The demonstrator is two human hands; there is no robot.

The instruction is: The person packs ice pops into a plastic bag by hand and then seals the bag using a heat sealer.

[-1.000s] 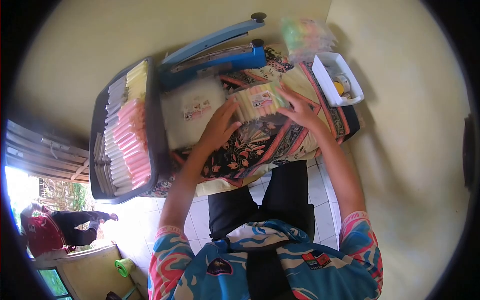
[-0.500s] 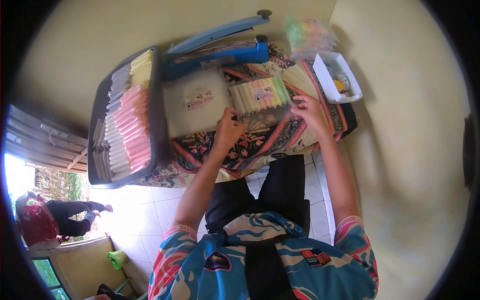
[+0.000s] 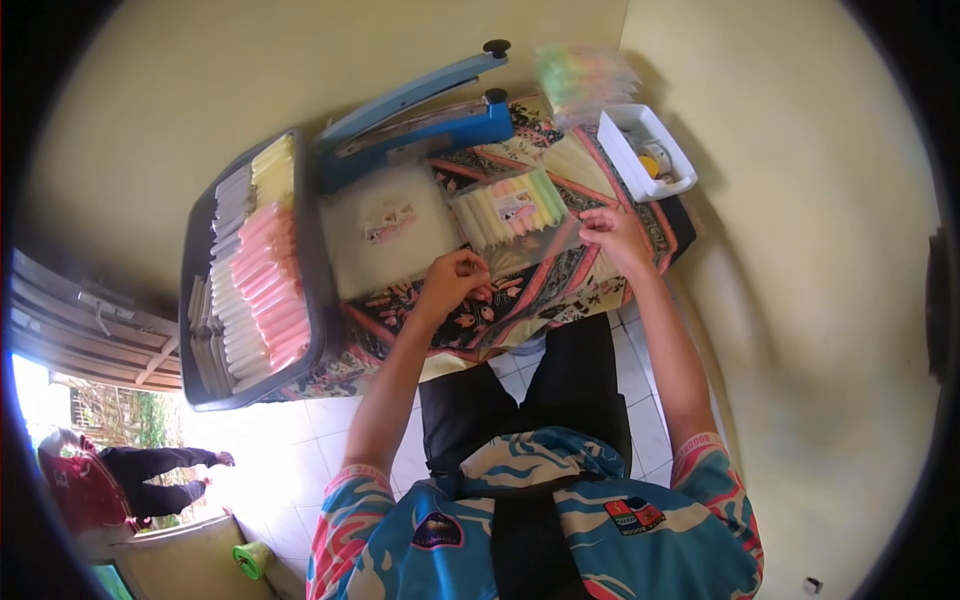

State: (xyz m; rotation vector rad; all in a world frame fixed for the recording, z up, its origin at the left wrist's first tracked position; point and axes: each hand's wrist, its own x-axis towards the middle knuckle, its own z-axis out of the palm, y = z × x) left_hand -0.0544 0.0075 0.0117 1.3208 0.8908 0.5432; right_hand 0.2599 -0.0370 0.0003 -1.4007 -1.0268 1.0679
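A clear plastic bag (image 3: 512,207) with a printed label lies on the patterned cloth, holding a row of pastel sticks in white, yellow, pink and green. Its unfilled end points toward me. My left hand (image 3: 455,285) pinches the left corner of that end, fingers curled. At the right corner, my right hand (image 3: 612,238) grips the film between thumb and fingers. Left of the filled bag rests a stack of flat labelled bags (image 3: 385,235). Farther left stands a dark tray (image 3: 322,300) full of wrapped sticks (image 3: 265,245) in pink, white, yellow and grey.
A blue bag sealer (image 3: 420,135) stands behind the flat bags, its lever raised. A white box (image 3: 675,187) with small items sits at the right, near filled bags (image 3: 585,82) by the wall. A person (image 3: 95,480) is outside at left. The cloth-covered table (image 3: 490,318) ends before my legs.
The view has shifted slightly, so the table things sit a little differently in it. Both hands stay at the bag's unfilled end, with the sticks still inside.
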